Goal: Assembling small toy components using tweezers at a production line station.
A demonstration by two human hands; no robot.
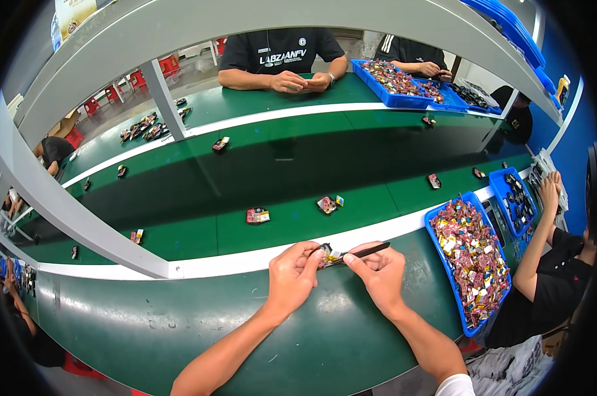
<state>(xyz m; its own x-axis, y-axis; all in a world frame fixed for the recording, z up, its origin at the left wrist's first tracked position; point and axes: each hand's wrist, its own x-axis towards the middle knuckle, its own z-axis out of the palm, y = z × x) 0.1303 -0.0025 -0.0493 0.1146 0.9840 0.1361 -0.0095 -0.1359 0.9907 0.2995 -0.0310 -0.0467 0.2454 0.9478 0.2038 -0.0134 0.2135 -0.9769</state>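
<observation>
Part (331, 255) | pinched by left hand (293, 276) near rail (219, 264) | tool (375, 249) clamped in right hand (381, 272), tip contact unclear | part could be scratched or knocked loose if tool slips

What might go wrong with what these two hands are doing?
The slim black tool in the right hand could slip toward the left hand, which is close by. The small part pinched there might drop. The blue tray, heaped with loose pieces, could spill if bumped.

Green worktable (146, 313), green conveyor (278, 165), grey metal frame (212, 20), blue wall (571, 171), red stools (169, 64) on grey floor (202, 74)
</observation>
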